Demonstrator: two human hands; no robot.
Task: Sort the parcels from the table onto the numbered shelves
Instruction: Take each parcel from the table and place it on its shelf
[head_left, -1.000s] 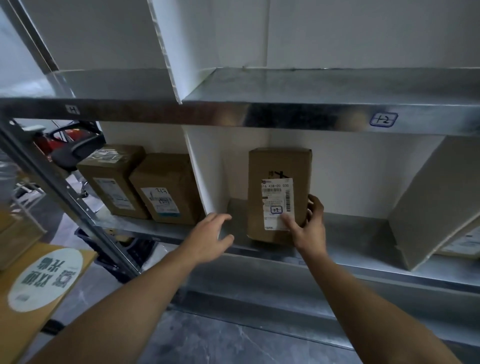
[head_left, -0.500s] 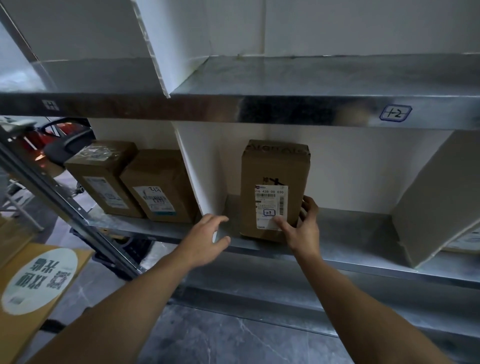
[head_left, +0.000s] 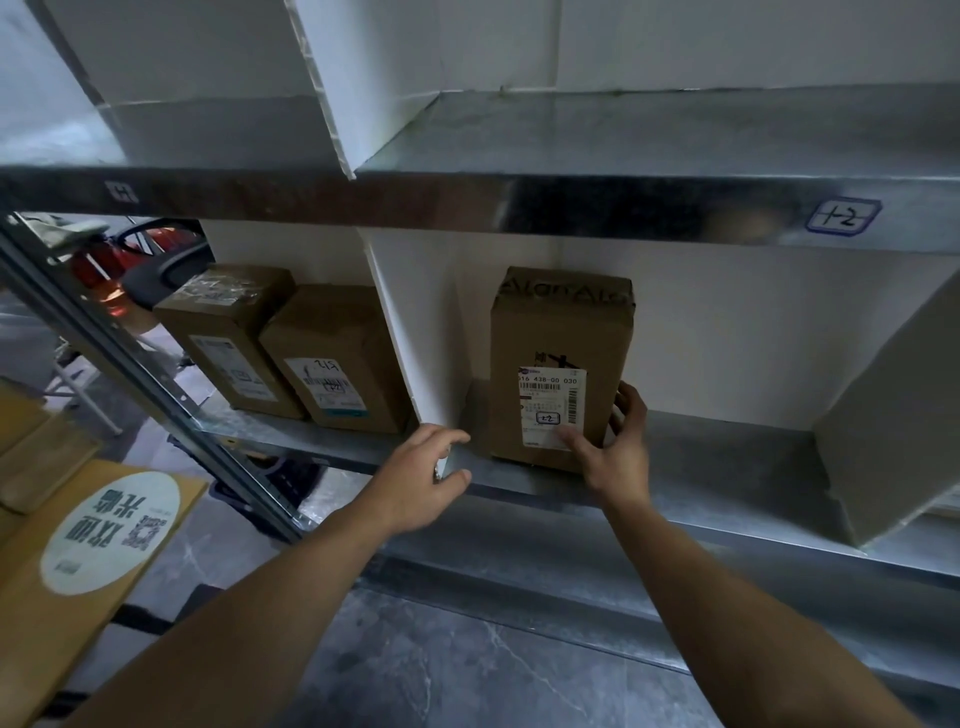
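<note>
A tall brown parcel (head_left: 561, 332) with a white barcode label stands upright on the metal shelf (head_left: 727, 467), just right of a white divider (head_left: 410, 312). My right hand (head_left: 618, 457) holds its lower right corner, thumb on the label and fingers round the side. My left hand (head_left: 415, 483) hovers with loosely curled fingers at the divider's front edge, a little left of the parcel, and holds nothing. A handwritten tag (head_left: 844, 215) is stuck on the front of the shelf above.
Two more brown parcels (head_left: 228, 332) (head_left: 332, 353) stand in the bay left of the divider. A grey board (head_left: 893, 415) leans at the right end of the bay. A brown box with a round sticker (head_left: 104, 530) lies at lower left.
The parcel has been set further back and stands squarer on the shelf. My right hand stays on its corner and my left hand has barely moved. The view has shifted upward a little.
</note>
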